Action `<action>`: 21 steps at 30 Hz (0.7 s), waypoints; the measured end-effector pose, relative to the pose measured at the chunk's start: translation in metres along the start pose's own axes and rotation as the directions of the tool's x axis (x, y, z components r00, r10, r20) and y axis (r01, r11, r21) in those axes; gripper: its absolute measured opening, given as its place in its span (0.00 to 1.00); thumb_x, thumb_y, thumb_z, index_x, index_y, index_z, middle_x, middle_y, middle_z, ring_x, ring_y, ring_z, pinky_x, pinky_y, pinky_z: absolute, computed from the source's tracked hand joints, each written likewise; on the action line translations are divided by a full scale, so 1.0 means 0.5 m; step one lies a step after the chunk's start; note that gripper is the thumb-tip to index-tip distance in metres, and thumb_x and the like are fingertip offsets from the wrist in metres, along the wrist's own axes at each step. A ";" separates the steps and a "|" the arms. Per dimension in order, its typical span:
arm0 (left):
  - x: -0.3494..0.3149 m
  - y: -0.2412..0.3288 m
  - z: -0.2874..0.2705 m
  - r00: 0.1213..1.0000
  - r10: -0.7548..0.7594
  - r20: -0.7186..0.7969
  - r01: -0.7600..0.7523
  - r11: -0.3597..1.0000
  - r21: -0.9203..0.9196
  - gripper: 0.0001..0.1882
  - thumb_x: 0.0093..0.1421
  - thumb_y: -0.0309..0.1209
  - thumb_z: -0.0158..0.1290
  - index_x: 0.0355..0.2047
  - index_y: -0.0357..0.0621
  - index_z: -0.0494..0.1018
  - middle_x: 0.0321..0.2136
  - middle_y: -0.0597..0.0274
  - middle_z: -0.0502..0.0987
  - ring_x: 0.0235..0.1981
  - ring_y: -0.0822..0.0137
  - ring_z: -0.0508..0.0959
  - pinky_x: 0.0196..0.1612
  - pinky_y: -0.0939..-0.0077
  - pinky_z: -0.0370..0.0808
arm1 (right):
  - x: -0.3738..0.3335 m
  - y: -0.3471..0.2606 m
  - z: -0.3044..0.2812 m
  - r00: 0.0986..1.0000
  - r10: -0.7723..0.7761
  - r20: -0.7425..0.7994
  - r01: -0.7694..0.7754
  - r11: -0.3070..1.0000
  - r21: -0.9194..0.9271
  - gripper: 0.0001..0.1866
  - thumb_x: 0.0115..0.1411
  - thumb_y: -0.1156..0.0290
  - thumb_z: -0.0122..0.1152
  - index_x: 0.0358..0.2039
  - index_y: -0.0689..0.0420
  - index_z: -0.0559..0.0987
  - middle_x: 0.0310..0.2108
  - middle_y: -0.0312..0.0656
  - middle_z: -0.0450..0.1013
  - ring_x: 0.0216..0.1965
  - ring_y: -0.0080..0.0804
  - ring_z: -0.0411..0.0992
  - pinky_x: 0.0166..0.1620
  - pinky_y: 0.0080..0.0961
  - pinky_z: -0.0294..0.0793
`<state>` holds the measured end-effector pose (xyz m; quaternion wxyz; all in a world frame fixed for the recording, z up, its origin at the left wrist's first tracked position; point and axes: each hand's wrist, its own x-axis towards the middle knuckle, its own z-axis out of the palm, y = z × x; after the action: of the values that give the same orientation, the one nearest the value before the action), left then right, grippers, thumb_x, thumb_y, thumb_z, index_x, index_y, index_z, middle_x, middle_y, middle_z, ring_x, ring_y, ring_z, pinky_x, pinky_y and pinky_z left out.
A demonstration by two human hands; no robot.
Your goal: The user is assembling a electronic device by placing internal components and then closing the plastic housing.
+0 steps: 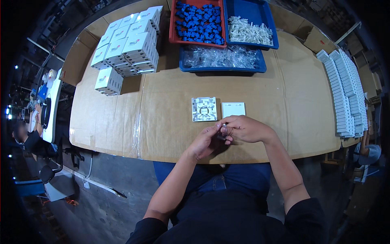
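My left hand (208,141) and my right hand (245,129) meet over the near part of the cardboard-covered table. Their fingers are pinched together around a small piece, mostly hidden, of which a pale bit and a dark bit show; its kind I cannot make out. Just beyond them lies a white square plastic housing (204,109) with its moulded inside facing up. Right beside it, a flat white square cover (233,109) rests partly behind my right hand.
White boxes (126,44) are stacked at the far left. At the back stand a red tray (172,34) of blue parts, a blue tray (276,38) of white strips and another blue tray (183,70) of clear bags. White pieces (345,97) form rows at right. People work at both sides.
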<state>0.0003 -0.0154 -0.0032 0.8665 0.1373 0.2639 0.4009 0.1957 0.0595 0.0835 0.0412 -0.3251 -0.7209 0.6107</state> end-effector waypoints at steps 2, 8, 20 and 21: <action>0.008 0.009 -0.006 1.000 -0.003 0.008 0.003 1.000 -0.013 0.17 0.74 0.40 0.47 0.48 0.38 0.74 0.38 0.51 0.82 0.40 0.59 0.82 0.53 0.63 0.78 | 0.009 -0.009 -0.012 0.998 0.035 0.042 -0.039 0.996 0.084 0.19 0.76 0.62 0.51 0.53 0.66 0.78 0.41 0.41 0.78 0.41 0.25 0.76 0.48 0.25 0.76; 0.006 0.020 0.022 0.999 0.017 0.043 -0.016 0.999 -0.045 0.19 0.76 0.43 0.45 0.50 0.38 0.73 0.42 0.51 0.82 0.41 0.60 0.81 0.52 0.65 0.78 | 0.002 -0.005 -0.020 0.999 0.022 -0.027 -0.020 0.997 0.071 0.16 0.75 0.67 0.54 0.53 0.65 0.80 0.43 0.40 0.80 0.43 0.26 0.76 0.50 0.27 0.76; 0.006 0.026 0.018 0.990 0.015 0.143 -0.020 0.999 0.038 0.32 0.79 0.50 0.32 0.60 0.32 0.69 0.49 0.55 0.81 0.46 0.67 0.81 0.53 0.70 0.79 | 0.041 0.068 -0.246 0.719 -0.160 -0.676 0.124 0.987 -0.102 0.13 0.71 0.65 0.62 0.43 0.64 0.84 0.35 0.36 0.81 0.38 0.19 0.75 0.43 0.22 0.75; 0.004 0.025 0.016 0.989 0.017 0.150 -0.024 0.999 0.045 0.32 0.79 0.50 0.32 0.60 0.32 0.69 0.49 0.55 0.81 0.46 0.67 0.81 0.53 0.70 0.79 | 0.057 0.074 -0.278 0.629 -0.189 -0.754 0.126 0.982 -0.142 0.12 0.70 0.66 0.62 0.43 0.64 0.83 0.35 0.37 0.82 0.37 0.20 0.75 0.43 0.22 0.75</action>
<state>-0.0018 -0.0063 0.0085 0.8762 0.1898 0.2061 0.3921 0.2524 0.1947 0.0749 0.3821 -0.4892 -0.6841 0.3830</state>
